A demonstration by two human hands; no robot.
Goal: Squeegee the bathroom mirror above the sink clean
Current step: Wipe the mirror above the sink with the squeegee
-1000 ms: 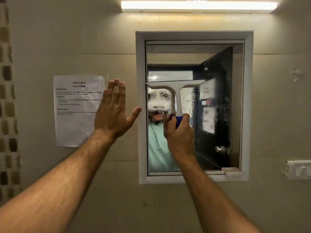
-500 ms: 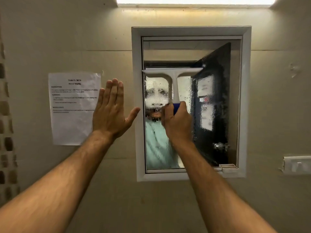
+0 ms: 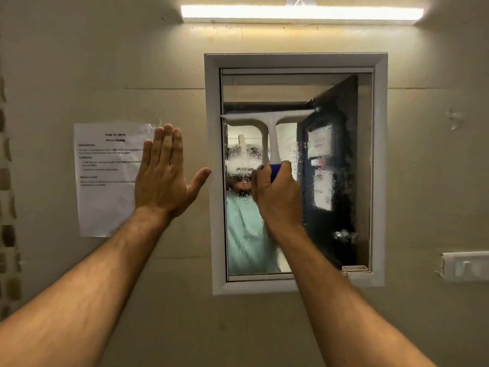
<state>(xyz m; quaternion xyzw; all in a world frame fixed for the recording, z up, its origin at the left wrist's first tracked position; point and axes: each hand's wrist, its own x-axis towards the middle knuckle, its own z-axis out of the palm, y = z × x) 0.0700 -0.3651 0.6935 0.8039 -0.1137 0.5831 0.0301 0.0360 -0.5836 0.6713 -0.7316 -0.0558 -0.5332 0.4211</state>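
Note:
A white-framed mirror point(image 3: 381, 165) hangs on the beige wall. Its glass is wet and streaked with droplets across the middle; the strip near its top looks drier. A white T-shaped squeegee point(image 3: 267, 120) with a blue grip lies against the glass, its blade level across the left half. My right hand point(image 3: 277, 197) is closed around the blue grip, below the blade. Left of the frame, my left hand point(image 3: 164, 176) is flat against the wall with fingers up and thumb spread, holding nothing.
A printed paper sheet point(image 3: 105, 197) is taped to the wall behind my left hand. A long light bar point(image 3: 301, 13) glows above the mirror. A white switch plate point(image 3: 465, 266) sits at the lower right. Brown mosaic tiles point(image 3: 6, 234) run down the far left edge.
My right hand has pushed the squeegee up the glass from the middle toward the upper part. The left hand has stayed flat on the wall.

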